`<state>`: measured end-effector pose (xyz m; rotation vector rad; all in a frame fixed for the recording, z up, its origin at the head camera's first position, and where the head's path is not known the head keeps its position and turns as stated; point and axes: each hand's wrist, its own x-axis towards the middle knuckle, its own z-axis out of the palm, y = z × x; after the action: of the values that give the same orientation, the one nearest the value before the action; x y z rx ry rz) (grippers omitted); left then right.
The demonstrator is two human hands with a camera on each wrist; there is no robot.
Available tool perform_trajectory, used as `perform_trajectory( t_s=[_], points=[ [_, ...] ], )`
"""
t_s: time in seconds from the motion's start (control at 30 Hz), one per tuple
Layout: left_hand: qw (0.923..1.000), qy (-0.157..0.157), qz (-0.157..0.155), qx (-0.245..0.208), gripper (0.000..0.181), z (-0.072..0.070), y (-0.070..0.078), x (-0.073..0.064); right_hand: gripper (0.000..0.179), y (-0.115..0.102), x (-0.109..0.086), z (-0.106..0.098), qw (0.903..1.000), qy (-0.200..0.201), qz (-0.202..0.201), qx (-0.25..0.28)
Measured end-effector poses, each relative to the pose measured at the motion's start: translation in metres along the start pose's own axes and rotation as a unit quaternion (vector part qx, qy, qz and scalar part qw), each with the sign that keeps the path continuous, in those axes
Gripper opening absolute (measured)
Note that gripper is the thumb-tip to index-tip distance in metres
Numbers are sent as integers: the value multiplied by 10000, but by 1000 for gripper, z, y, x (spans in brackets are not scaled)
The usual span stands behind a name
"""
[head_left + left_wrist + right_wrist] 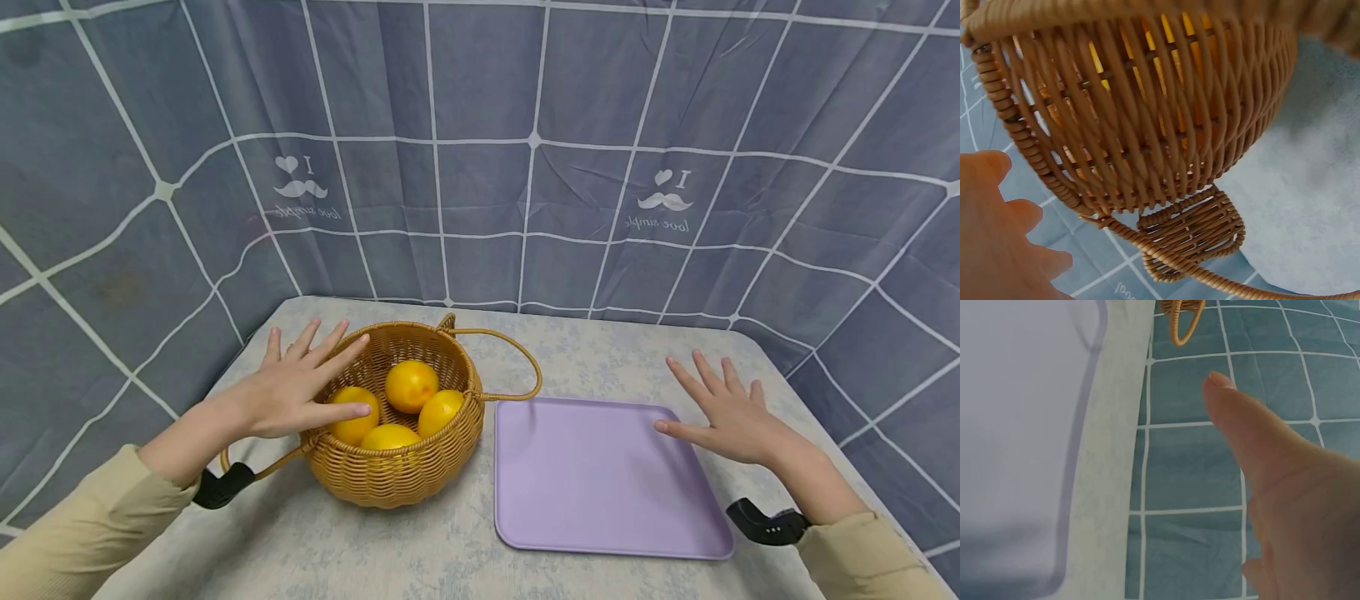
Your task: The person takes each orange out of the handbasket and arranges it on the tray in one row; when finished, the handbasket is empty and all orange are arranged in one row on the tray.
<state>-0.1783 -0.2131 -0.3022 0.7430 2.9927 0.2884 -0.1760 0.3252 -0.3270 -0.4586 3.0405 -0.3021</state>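
A round wicker basket [397,475] with two loop handles stands left of centre on the table. Several yellow lemons [412,386] lie inside it, and their yellow shows through the weave in the left wrist view. My left hand [300,392] is spread with straight fingers over the basket's left side, overlapping the rim in the head view; it holds nothing. To the right of the basket lies a flat lilac tray [600,483] with nothing on it. Over the tray's right edge my right hand [731,417] is held out, fingers spread and straight, also holding nothing.
A pale, mottled cloth covers the table [615,358]. Blue-grey curtain [480,192] with white grid lines hangs behind and along both sides. The basket's right handle [528,358] reaches out to the tray's back left corner.
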Motion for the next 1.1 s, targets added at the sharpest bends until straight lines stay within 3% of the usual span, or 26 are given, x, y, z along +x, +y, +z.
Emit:
perform_trajectory(
  t_s=[0.17, 0.4, 0.5, 0.6, 0.7, 0.83, 0.93, 1.1],
  points=[
    [9999, 97, 81, -54, 83, -6, 3, -5, 94, -5, 4, -2, 9994, 9, -223, 263],
    [9990, 301, 150, -294, 82, -17, 6, -12, 86, -25, 18, -9, 9914, -65, -602, 1158],
    [9962, 514, 228, -659, 80, -22, 4, -18, 84, -36, 27, -11, 9855, -91, -763, 1514],
    [9869, 832, 422, -1320, 77, -25, 3, -23, 83, -48, 37, -12, 9802, -15, -921, 1755],
    [9691, 1158, 734, -2050, 72, -26, 2, -27, 80, -61, 48, -13, 9732, 109, -1125, 2002],
    [9367, 1502, 1075, -2974, 62, -23, 2, -29, 74, -84, 63, -12, 9577, 183, -1477, 2463],
    [9067, 1714, 1310, -3624, 58, -18, 2, -31, 72, -103, 75, -12, 9453, 172, -1729, 2759],
    [8487, 1880, 1490, -4713, 63, -8, -1, -33, 70, -138, 95, -10, 9284, -28, -1939, 3170]
  ],
)
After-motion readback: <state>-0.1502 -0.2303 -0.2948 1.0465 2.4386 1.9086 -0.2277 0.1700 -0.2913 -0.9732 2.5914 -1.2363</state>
